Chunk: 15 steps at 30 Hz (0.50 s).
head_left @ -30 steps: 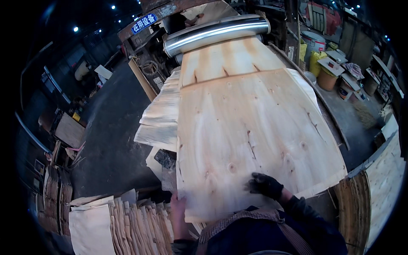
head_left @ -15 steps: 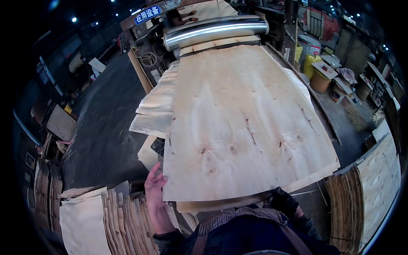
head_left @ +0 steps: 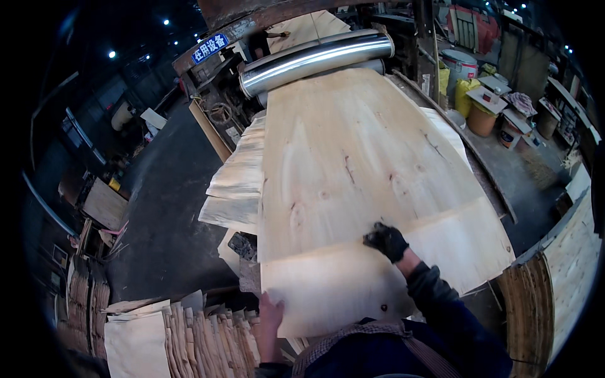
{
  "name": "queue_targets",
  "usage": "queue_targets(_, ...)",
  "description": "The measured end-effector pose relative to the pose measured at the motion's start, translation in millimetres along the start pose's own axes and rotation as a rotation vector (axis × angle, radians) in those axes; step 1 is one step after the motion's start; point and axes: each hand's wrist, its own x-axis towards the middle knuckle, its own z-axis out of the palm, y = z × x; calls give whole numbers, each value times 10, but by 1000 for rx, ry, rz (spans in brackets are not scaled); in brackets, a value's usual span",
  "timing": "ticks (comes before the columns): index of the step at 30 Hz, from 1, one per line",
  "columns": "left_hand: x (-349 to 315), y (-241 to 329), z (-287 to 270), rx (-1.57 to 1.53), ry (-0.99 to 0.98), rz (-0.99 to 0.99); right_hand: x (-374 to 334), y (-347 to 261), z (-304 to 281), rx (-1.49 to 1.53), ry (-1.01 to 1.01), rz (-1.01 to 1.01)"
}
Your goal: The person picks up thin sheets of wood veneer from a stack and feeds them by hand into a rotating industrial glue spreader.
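A large pale wood veneer sheet (head_left: 328, 157) with knots and dark cracks lies ahead of me, its far end at the shiny roller (head_left: 315, 60). Beneath its near edge, another veneer sheet (head_left: 340, 283) shows, with one dark knot near my body. My right hand (head_left: 386, 242), in a black glove, is over the upper sheet's near edge, fingers loosely bent and apart, gripping nothing visible. At the lower sheet's left edge is my bare left hand (head_left: 271, 314); its fingers are smeared, so their grip is unclear.
Stacked veneer (head_left: 135, 343) stands at the lower left, with another stack (head_left: 529, 309) at the right. Loose sheets (head_left: 236, 170) jut out left of the table. Beyond the roller, a co-worker's hand (head_left: 285, 34) shows. Drums and a yellow bag (head_left: 463, 94) stand to the right.
The upper sheet has slid away from me toward the roller, uncovering the sheet below. My right hand has moved forward onto the wood, and my left hand has shifted right and nearer.
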Motion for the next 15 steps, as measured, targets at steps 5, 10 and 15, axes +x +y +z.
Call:
queue_targets(5,-184,-63,240,198,69,8,1117,-316,207,137,-309,-158)
queue_targets(10,-5,-318,318,-231,57,-85,1378,-129,279,260,-228,-133)
queue_targets(15,51,-324,200,-540,28,-220,388,421,16,9,-274,140)
